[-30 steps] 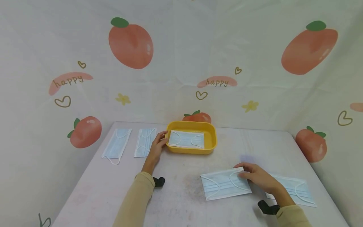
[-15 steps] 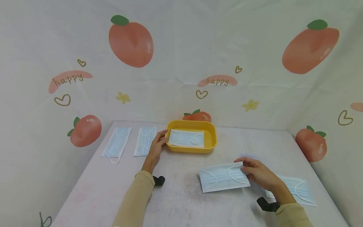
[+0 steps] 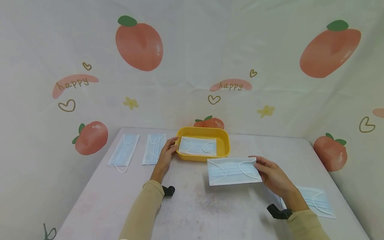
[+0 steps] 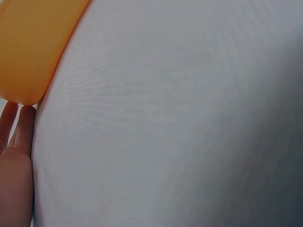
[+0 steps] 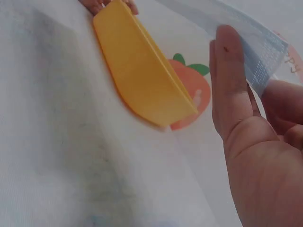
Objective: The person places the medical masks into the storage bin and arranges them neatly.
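Note:
Between thumb and fingers, my right hand [image 3: 276, 180] pinches the right end of a light blue face mask [image 3: 232, 171]. The mask hangs above the table, ear loops facing up, its upper edge close to the front of a yellow tray [image 3: 223, 146]. In the right wrist view the thumb [image 5: 230, 61] lies against the mask [image 5: 246, 42]. My left hand [image 3: 163, 161] touches the left end of the tray with extended fingers; the left wrist view shows fingertips [image 4: 26, 116] at the tray wall [image 4: 38, 47]. Another face mask [image 3: 196, 146] lies flat inside the tray, toward its left.
Two face masks lie at the back left, an outer one [image 3: 124, 150] and an inner one [image 3: 153, 146] partly behind my left hand. A further mask [image 3: 318, 201] lies at the right, partly covered by my right wrist. A printed cloth [image 3: 180, 50] hangs behind the table [image 3: 186, 206].
My right hand has lifted the mask off the table and carried it up and toward the tray, levelling it. My left hand and the tray have stayed in place.

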